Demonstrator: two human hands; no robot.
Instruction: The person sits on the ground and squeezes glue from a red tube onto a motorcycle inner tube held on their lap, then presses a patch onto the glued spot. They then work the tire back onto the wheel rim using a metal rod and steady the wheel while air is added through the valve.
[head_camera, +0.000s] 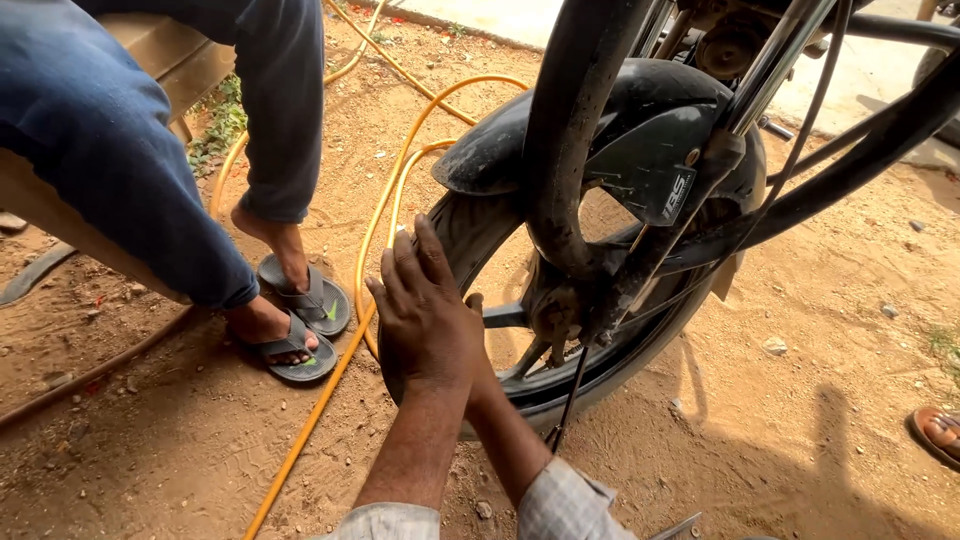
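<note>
Left hand (425, 310) lies flat on the front tyre (470, 225) of a motorcycle, fingers spread and pressed against the tread; its grip is apart, palm on rubber, nothing clamped. Right hand is hidden behind the left one and the tyre; only its forearm (510, 440) shows, so I cannot tell its grip. The wheel stands upright on the dirt ground (780, 430), directly under the grip. Black mudguard (640, 140) sits above and beyond the grip. Yellow hose (375, 230) runs over the ground just left of the grip. Further left, another person's sandalled feet (285, 320).
</note>
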